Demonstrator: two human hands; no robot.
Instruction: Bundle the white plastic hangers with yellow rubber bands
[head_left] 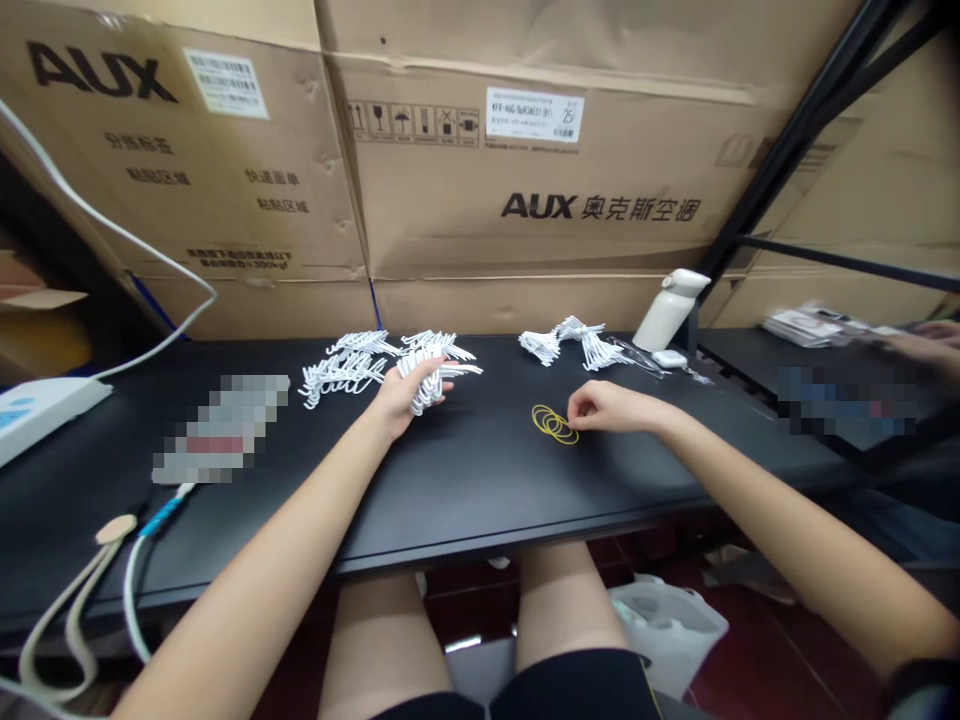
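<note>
My left hand (412,395) is closed around a bundle of white hooks (429,385), whose bent ends stick out past the fingers. Just behind and left of it, more white hooks (345,375) lie in loose piles on the black table. My right hand (616,408) is in a pinch at the right edge of several yellow rubber bands (553,425), which lie overlapping on the tabletop. Its fingertips meet a band there; how many are between them I cannot tell. Farther back are gathered bunches of white hooks (541,347).
A white bottle (670,308) stands at the back right, beside a small white case (669,358) and a cable. A blurred-out phone-like device (225,425) with a cable lies left, near a white power strip (52,410). Large cartons (540,240) wall the back. Another person's hand (926,345) shows far right.
</note>
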